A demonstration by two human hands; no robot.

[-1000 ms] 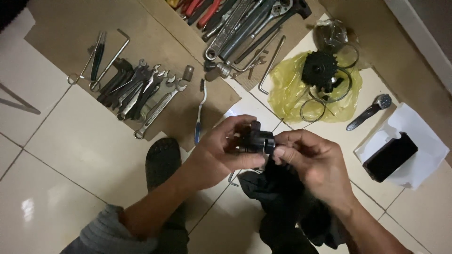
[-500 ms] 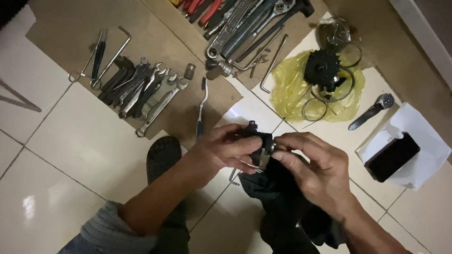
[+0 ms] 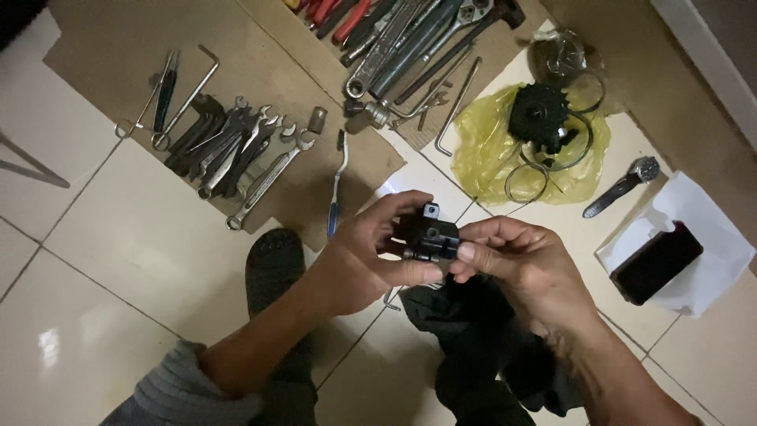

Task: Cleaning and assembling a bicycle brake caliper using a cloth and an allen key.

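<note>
A small black metal part (image 3: 430,235) with a bolt hole sits between both hands at the centre of the head view. My left hand (image 3: 371,252) grips it from the left with thumb and fingers. My right hand (image 3: 520,264) pinches its right side with fingertips. A dark cloth (image 3: 481,347) hangs beneath the hands, partly under my right hand and forearm.
Cardboard (image 3: 102,59) on the tiled floor carries several spanners (image 3: 236,154), hex keys and larger tools (image 3: 410,39). A toothbrush (image 3: 335,185) lies at its edge. A yellow bag (image 3: 485,146) holds a black sprocket (image 3: 538,114) and rings. A wristwatch (image 3: 627,183), white paper with a dark case (image 3: 654,260), a dark sandal (image 3: 272,264).
Both hands have turned the black part slightly and drifted a little right and down. The right fingertips now pinch its right side. Everything on the floor stays put.
</note>
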